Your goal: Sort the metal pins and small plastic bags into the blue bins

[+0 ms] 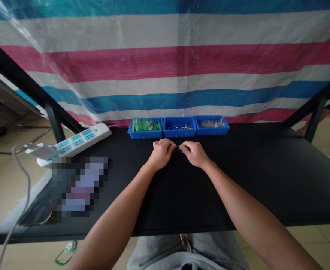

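Note:
My left hand (162, 153) and my right hand (194, 153) meet over the middle of the black table, both closed in a pinch. Between their fingertips runs a small thin metal pin (177, 146), held at its two ends. Its exact kind is too small to tell. Just beyond my hands stand three blue bins in a row. The left bin (145, 135) holds green plastic bags, the middle bin (179, 133) has loose metal pins (184, 127), and the right bin (213, 131) contains clear plastic bags with small parts.
A white power strip (80, 141) with a plugged-in adapter (42, 150) lies at the table's back left, its grey cable (27, 180) hanging down. A blurred-out flat object (83, 183) lies left of my arm. Black frame bars (38, 86) flank the striped sheet (165, 63) behind.

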`<state>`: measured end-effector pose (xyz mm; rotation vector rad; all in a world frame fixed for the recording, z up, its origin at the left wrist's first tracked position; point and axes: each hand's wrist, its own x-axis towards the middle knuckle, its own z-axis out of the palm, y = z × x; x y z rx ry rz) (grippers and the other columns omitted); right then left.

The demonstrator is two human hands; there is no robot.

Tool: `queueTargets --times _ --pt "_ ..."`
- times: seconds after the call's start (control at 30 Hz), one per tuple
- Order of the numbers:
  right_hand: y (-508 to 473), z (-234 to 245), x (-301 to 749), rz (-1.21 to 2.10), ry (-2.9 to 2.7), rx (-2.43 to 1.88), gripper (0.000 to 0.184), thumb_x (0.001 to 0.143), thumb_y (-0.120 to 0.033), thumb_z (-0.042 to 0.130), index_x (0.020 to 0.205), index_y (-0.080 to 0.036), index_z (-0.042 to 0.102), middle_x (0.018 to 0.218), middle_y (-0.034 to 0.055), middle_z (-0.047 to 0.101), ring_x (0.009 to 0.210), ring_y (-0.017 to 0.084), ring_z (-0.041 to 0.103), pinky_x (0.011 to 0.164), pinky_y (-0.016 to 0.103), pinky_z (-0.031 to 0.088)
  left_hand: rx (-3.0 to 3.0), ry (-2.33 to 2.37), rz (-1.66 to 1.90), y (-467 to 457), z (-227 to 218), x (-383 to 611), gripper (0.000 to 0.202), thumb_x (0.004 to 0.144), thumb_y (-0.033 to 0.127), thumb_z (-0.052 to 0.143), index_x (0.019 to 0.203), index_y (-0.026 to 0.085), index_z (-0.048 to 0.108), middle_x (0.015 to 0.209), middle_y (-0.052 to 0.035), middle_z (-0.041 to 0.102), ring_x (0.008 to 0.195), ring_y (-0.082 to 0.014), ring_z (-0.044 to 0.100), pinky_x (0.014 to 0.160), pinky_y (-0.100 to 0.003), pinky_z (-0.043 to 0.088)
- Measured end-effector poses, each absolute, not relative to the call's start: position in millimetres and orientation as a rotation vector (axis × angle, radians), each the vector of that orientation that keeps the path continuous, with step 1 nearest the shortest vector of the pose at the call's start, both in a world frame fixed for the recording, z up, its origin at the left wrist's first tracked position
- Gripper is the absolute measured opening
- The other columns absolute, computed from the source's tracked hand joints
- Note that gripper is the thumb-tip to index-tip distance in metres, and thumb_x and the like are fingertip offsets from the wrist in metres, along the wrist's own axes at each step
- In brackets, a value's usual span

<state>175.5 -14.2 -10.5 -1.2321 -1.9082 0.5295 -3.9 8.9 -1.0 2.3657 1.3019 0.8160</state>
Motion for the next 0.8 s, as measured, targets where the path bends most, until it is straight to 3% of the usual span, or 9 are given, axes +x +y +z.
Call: queueTargets --times 0.2,0.33,0.53,0.67,0.8 --pt "-14.1 -10.9 175.2 0.441 -1.882 -1.215 0.024 0.092 -0.029 0.050 0.077 -0.020 0.066 0.071 0.0032 0.066 0.070 0.017 0.060 0.067 0.029 0.042 2.251 1.311 0.850 9.5 0.8 -3.4 0.041 0.096 0.037 0.034 0.071 0.018 0.060 0.075 -0.0040 0.065 0.076 -0.0170 0.061 0.074 -0.031 0.042" --pt "-13.2 -12.5 174.8 0.426 -1.900 -1.218 0.024 0.091 -0.029 0.051 0.077 -0.020 0.068 0.071 0.0036 0.066 0.069 0.017 0.059 0.067 0.029 0.043 2.203 1.294 0.829 10.3 0.2 -2.9 0.042 0.095 0.037 0.035 0.065 0.018 0.057 0.067 -0.0028 0.063 0.068 -0.0150 0.059 0.066 -0.028 0.043" --pt "-14.3 -14.0 175.2 0.514 -1.844 -1.218 0.016 0.086 -0.028 0.056 0.083 -0.020 0.069 0.075 0.0036 0.069 0.069 0.017 0.061 0.065 0.029 0.044 2.238 1.278 0.852 10.8 -0.8 -3.9 0.024 0.092 0.029 0.044 0.078 0.018 0.060 0.081 -0.0044 0.067 0.078 -0.0172 0.061 0.071 -0.029 0.044" --pt "-15.6 -14.6 176.0 0.805 -1.659 -1.148 0.020 0.080 -0.030 0.063 0.096 -0.019 0.067 0.077 0.0024 0.069 0.066 0.015 0.061 0.060 0.027 0.043 2.248 1.279 0.869 11.6 -0.8 -4.9 0.017 0.090 0.024 0.047 0.083 0.018 0.061 0.087 -0.0051 0.068 0.085 -0.0187 0.061 0.078 -0.032 0.045" --pt "-17.5 -11.6 177.0 1.023 -1.524 -1.037 0.018 0.074 -0.032 0.066 0.086 -0.018 0.067 0.077 0.0024 0.069 0.069 0.016 0.061 0.063 0.028 0.045 2.233 1.238 0.888 11.4 -0.2 -5.4 0.012 0.089 0.022 0.050 0.084 0.019 0.061 0.089 -0.0045 0.068 0.088 -0.0190 0.061 0.082 -0.034 0.045"
